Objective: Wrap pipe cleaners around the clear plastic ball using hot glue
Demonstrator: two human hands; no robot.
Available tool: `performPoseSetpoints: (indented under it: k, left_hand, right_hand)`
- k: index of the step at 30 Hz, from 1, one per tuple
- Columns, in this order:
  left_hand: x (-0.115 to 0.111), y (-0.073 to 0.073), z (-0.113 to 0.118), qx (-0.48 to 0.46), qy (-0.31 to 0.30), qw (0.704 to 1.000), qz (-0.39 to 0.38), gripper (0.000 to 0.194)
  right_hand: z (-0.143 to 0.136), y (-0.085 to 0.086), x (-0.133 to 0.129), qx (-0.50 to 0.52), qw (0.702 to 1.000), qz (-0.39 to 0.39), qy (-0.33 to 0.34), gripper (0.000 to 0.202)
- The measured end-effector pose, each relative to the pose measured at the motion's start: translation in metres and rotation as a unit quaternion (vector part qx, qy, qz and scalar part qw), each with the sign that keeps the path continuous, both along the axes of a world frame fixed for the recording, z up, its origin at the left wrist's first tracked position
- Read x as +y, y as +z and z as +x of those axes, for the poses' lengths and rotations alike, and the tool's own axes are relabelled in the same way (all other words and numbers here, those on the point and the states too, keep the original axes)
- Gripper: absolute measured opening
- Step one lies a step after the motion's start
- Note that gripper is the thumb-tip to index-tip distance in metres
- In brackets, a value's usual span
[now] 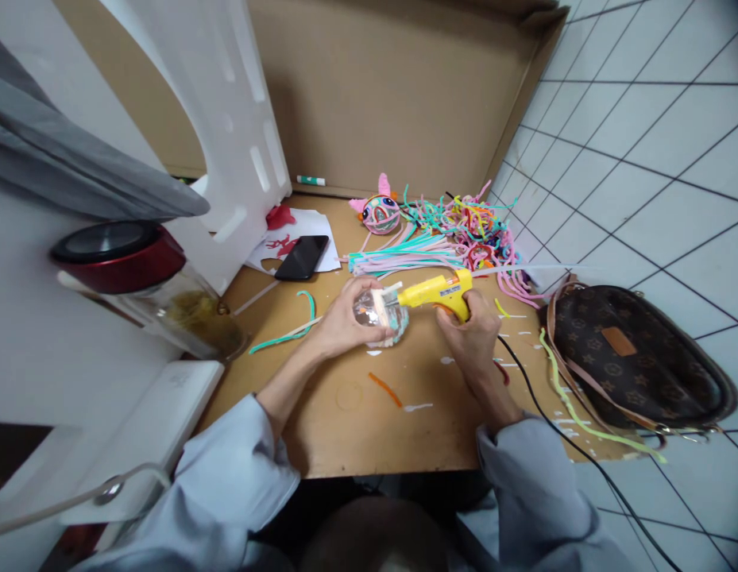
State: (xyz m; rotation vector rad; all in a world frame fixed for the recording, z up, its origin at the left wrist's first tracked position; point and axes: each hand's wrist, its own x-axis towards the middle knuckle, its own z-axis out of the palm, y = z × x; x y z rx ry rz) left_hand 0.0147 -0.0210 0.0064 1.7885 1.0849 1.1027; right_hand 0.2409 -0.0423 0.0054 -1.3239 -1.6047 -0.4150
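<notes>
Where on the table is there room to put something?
Near the table's front edge, between the left sleeve and the orange strip. It's crowded at the back with colourful strips, and busy around the held clear ball and glue gun.

Soft lt; edges warped; btm ctr prob. blurred.

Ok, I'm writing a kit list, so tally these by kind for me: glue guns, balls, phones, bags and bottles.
Glue gun: 1
Balls: 2 (held ball, eared ball)
Phone: 1
Bag: 1
Bottle: 1
Total: 6
</notes>
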Motion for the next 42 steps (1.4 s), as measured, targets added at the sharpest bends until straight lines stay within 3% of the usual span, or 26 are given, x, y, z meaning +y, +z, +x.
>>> performPoseSetpoints:
  k: [10, 22, 29, 32, 35, 38, 42]
  left_hand:
    - [0.001, 0.003, -0.001, -0.003, 0.002, 1.000, 0.000, 0.067]
    - [0.000, 0.002, -0.001, -0.007, -0.003, 1.000, -0.002, 0.067]
    - [0.002, 0.001, -0.003, -0.010, 0.012, 1.000, 0.000, 0.067]
    - [0.003, 0.002, -0.004, -0.005, 0.022, 1.000, -0.001, 0.067]
    - [0.003, 0.003, -0.004, -0.009, 0.027, 1.000, -0.011, 0.068]
    - [0.002, 0.004, -0.004, -0.008, 0.028, 0.999, -0.021, 0.068]
    - [0.001, 0.005, -0.004, 0.005, 0.023, 0.999, -0.023, 0.068]
  right_hand:
    - [0.003, 0.000, -0.001, -0.007, 1.000, -0.005, 0.025, 0.017]
    - [0.002, -0.001, 0.000, 0.002, 1.000, 0.013, 0.012, 0.017]
    - [0.006, -0.007, 0.007, 0.023, 0.999, -0.018, -0.018, 0.017]
    - [0.014, -0.013, 0.014, 0.027, 0.996, -0.066, -0.048, 0.016]
    - [0.021, -0.015, 0.018, 0.008, 0.982, -0.168, -0.091, 0.017]
    - [0.021, -0.012, 0.017, -0.037, 0.944, -0.293, -0.147, 0.025]
    - [0.017, -0.007, 0.014, -0.107, 0.884, -0.425, -0.161, 0.035]
